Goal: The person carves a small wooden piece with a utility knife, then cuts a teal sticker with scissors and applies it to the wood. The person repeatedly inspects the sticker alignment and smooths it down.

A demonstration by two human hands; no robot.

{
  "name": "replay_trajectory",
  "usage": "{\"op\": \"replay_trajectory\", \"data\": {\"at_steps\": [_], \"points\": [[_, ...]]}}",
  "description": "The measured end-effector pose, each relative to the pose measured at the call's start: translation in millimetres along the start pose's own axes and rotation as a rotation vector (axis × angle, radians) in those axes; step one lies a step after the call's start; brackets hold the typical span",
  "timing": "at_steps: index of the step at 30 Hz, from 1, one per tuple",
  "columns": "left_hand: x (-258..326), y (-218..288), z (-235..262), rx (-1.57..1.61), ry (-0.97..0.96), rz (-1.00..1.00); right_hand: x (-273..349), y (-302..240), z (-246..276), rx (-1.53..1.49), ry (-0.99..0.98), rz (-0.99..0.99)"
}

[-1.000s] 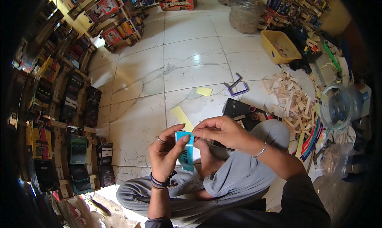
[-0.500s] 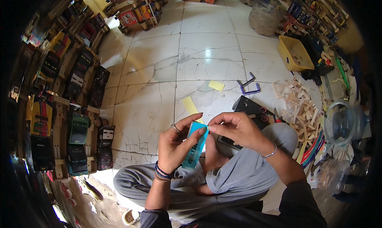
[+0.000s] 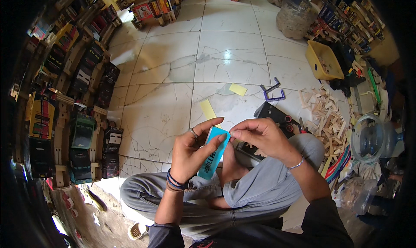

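Observation:
A narrow turquoise strip (image 3: 220,153) with dark lettering lies slantwise over my lap. My left hand (image 3: 187,155) grips it along its left side, the thumb pressed on its face. At the strip's upper right corner, the fingertips of my right hand (image 3: 268,140) are pinched together on the edge. Whether a thin layer is lifted there is too small to tell. Just beyond my hands, a pale yellow strip (image 3: 207,109) lies on the tiles, with a shorter yellow piece (image 3: 238,89) farther off.
Right of my hands are a black box (image 3: 265,111), red-handled scissors (image 3: 289,119), purple angled pieces (image 3: 274,97) and a heap of wooden offcuts (image 3: 326,113). A yellow tub (image 3: 320,68) stands behind. Rows of toy trucks (image 3: 82,133) line the left on wooden frames.
The view has shifted slightly. My right fingers stay pinched at the strip's corner, which now looks a little more bent; both hands keep nearly the same place.

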State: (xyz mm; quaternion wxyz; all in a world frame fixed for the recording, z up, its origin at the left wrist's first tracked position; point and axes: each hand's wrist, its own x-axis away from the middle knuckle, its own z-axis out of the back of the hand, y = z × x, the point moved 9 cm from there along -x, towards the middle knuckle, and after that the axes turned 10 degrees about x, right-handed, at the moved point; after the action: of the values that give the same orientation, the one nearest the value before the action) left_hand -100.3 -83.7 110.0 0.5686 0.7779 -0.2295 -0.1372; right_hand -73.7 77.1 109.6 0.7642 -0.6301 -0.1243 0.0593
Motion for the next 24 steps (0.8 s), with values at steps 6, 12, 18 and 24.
{"op": "replay_trajectory", "data": {"at_steps": [6,12,18,24], "points": [[-0.3,-0.8,0.2,-0.009,-0.004,-0.018,-0.4,1.5,1.6,0.032,0.040,0.001],[-0.1,-0.7,-0.3,-0.018,0.005,-0.012,-0.5,1.9,2.1,0.055,0.052,0.010],[0.4,-1.8,-1.4,-0.035,0.004,0.004,0.1,-1.1,2.4,0.128,0.069,0.006],[-1.2,-5.2,-1.0,-0.043,-0.004,-0.015,2.0,-12.2,1.9,0.324,0.127,0.089]]}}
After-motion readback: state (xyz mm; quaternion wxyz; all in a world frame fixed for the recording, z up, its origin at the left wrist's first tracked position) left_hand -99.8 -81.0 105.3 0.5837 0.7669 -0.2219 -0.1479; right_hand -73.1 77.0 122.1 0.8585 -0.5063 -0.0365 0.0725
